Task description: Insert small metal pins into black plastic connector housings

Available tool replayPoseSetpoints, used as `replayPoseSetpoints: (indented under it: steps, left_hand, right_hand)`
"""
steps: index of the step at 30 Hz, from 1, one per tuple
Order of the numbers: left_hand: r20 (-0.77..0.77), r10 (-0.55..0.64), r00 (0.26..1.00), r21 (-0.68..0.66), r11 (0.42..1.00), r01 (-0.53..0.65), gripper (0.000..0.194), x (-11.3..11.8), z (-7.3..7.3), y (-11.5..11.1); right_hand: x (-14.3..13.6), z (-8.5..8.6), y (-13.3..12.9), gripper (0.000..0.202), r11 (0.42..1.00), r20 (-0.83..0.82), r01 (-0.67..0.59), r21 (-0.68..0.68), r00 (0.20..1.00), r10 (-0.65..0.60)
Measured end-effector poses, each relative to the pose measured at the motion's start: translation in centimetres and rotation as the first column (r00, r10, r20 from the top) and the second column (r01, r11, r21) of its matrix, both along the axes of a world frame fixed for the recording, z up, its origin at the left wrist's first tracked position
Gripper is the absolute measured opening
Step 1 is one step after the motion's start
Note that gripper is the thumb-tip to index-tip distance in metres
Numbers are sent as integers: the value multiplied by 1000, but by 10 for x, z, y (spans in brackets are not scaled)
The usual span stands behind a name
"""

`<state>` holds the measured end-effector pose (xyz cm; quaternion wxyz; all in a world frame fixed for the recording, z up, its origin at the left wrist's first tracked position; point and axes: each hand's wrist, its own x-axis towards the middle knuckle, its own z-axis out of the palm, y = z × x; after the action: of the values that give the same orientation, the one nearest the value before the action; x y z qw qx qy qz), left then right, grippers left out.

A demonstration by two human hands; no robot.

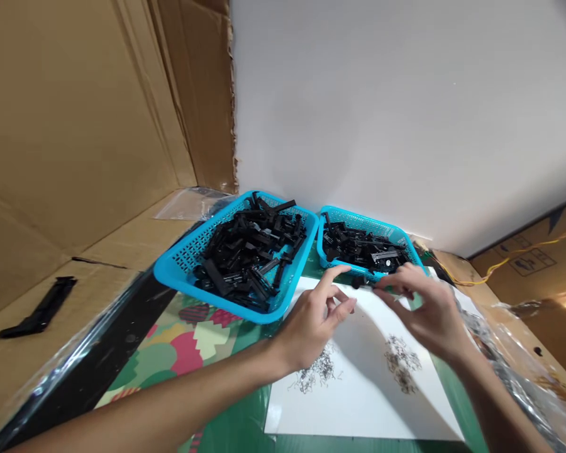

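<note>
My left hand [318,321] is above the white sheet [358,409], its fingers curved and apart with nothing between them. My right hand [422,305] is near the front edge of the smaller blue basket [368,220], thumb and fingers pinched together on a small dark part [361,282] that is blurred. Black plastic parts [353,242] fill that basket. On the sheet lie two piles of small thin metal pieces, one [315,372] partly under my left hand, the other [402,363] below my right hand.
A larger blue basket [165,267] with many black parts stands at the left. A single black part [40,309] lies on cardboard at far left. Clear plastic bags [523,384] line the right side, near a yellow cable [476,282]. A pale wall [382,113] rises behind.
</note>
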<state>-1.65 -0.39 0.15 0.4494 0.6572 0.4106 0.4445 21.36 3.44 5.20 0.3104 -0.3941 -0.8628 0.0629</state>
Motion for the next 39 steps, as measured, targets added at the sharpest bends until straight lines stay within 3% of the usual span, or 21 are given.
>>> replayPoseSetpoints:
  steps: [4,7,11,16,18,20,24,28,31,36,39]
  left_hand:
    - [-28,31,999,38,999,-30,33,0,-1,-2]
    - [-40,32,999,71,997,-29,30,1,-5,-3]
    - [-89,-5,996,70,997,12,28,2,-8,-5]
    - [-195,-53,979,88,994,71,30,1,-5,-7]
    - [-229,-54,972,137,987,87,31,1,-5,-8]
    - [-264,-41,964,188,978,93,29,2,-7,-9]
    - [-293,10,956,202,978,51,22,2,-9,-8]
    - [-263,52,963,148,989,-13,25,3,-9,-6]
    - [-181,66,981,68,996,-55,27,4,-7,-4]
    - [27,68,997,-26,997,-68,29,3,-3,-3]
    - [89,70,994,-11,998,-70,38,0,0,-2]
  right_hand:
    - [15,7,38,13,966,41,246,85,967,-250]
    - [7,8,53,21,940,67,298,164,948,-312]
    - [-42,13,47,22,978,106,164,132,978,-179]
    - [-126,27,46,18,998,369,-48,-39,928,59]
    - [-153,29,55,14,988,509,-49,-145,853,117]
    - [-172,27,64,8,985,554,-33,-171,824,123]
    - [-192,19,77,17,983,596,-34,-181,791,137]
    - [-190,20,78,20,984,580,-53,-171,802,144]
    - [-174,32,74,18,990,529,-34,-139,842,104]
    - [-113,59,47,7,997,244,45,58,968,-58]
    - [-70,59,22,8,985,70,100,139,991,-111]
